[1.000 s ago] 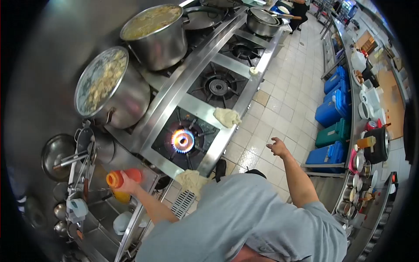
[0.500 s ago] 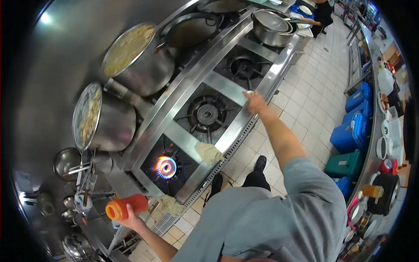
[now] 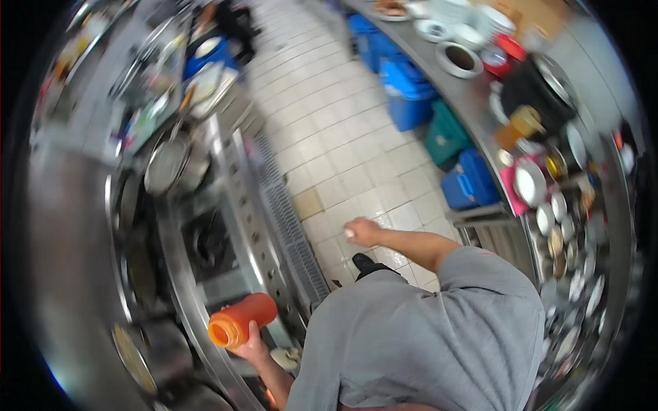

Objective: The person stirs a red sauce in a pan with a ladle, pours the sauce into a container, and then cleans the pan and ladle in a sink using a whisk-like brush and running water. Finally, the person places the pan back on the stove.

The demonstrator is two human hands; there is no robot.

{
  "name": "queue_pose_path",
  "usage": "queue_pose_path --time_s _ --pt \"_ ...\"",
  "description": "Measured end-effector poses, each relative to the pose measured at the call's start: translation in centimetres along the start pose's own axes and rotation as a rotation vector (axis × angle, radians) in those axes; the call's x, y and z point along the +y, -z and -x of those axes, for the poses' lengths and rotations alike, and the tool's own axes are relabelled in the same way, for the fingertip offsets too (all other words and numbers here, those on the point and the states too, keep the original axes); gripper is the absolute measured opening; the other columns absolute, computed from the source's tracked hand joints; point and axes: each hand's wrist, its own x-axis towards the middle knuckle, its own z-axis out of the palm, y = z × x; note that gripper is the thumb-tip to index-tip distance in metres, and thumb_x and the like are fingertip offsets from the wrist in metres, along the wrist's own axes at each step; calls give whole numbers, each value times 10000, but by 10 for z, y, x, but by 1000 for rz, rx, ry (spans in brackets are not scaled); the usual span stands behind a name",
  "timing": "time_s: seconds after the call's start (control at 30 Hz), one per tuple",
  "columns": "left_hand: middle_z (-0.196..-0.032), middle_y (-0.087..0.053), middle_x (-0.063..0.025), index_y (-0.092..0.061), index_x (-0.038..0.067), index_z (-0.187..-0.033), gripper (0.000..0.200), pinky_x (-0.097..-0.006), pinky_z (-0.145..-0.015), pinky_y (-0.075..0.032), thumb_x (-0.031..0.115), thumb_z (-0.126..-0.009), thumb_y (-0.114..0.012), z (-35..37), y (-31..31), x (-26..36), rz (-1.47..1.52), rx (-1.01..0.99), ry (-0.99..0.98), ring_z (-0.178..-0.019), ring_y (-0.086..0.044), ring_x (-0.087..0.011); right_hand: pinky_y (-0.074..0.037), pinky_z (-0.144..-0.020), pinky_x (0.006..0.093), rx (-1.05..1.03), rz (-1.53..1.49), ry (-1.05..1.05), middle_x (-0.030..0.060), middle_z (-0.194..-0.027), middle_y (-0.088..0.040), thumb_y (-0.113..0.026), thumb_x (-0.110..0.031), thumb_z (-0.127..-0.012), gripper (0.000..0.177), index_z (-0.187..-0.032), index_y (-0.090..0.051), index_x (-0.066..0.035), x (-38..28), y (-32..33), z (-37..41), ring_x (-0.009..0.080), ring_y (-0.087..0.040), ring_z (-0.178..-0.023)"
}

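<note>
My left hand (image 3: 255, 346) is wrapped round an orange-red plastic squeeze bottle (image 3: 253, 315). The bottle lies tilted on its side above the stove, its uncapped, ring-shaped mouth facing left. My right hand (image 3: 364, 233) hangs over the floor, fingers closed. A small whitish piece (image 3: 349, 233) shows at its fingertips, too blurred to name. Beneath the bottle runs the steel stove (image 3: 229, 281), with a pale cloth (image 3: 284, 357) on it near my left wrist.
Stacked pans and a strainer (image 3: 168, 164) stand at the stove's far end. Large pots (image 3: 157, 349) line the left. Blue bins (image 3: 408, 92) and a green bin (image 3: 445, 137) sit under the right-hand counter (image 3: 473, 96), which holds bowls and a black pot (image 3: 538, 96). A person (image 3: 229, 31) is far off.
My view and body have turned right, away from the burners toward the aisle. My right hand has left the stove's front edge. The bottle has stayed in my left hand.
</note>
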Motion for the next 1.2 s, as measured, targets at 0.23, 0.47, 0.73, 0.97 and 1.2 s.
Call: queue_pose_path --time_s 0.23,0.47,0.73,0.97,1.2 --pt "-1367 -513 -130 -368 40 -1426 863 -426 -1129 -392 -13 -713 -852 -122 -281 25 207 -650 -186 -1274 -518 -262 -515 -892 518 855 -239 -778 211 -1100 -674 -726 -335 -879 477 -1238 -513 -103 107 217 179 414 -643 -1067" --pt "-1289 -529 -96 -376 49 -1394 857 -401 -1066 -453 -5 -699 -875 -95 -538 47 420 -1210 -113 -1210 -538 -219 -532 -837 517 1239 -80 -1030 224 -1085 -649 -738 -252 -872 404 -1157 -508 -81 164 305 235 430 -644 -1026" --pt "-1272 -549 -104 -361 47 -1379 832 -398 -1035 -488 7 -714 -860 2 -782 61 632 -1619 -179 -1159 -592 -224 -561 -908 503 1291 -37 -1306 274 -1361 -463 -623 -90 -885 503 -1377 -515 -88 233 308 213 465 -620 -1095" --pt "-1247 -569 -110 -341 52 -1379 855 -365 -982 -518 29 -715 -878 101 -930 36 623 -1940 -101 -1119 -621 -201 -534 -960 498 1428 -201 -1285 310 -1498 -364 -634 18 -847 696 -1494 -418 -121 167 290 219 475 -525 -1259" --pt "-1266 -569 -122 -306 44 -1410 910 -358 -1032 -492 35 -711 -887 150 -972 64 633 -1912 -299 -1168 -597 -213 -411 -1116 493 1253 -637 -1977 334 -1544 -296 -623 -33 -886 729 -1540 -300 -46 1 91 210 485 -346 -1414"
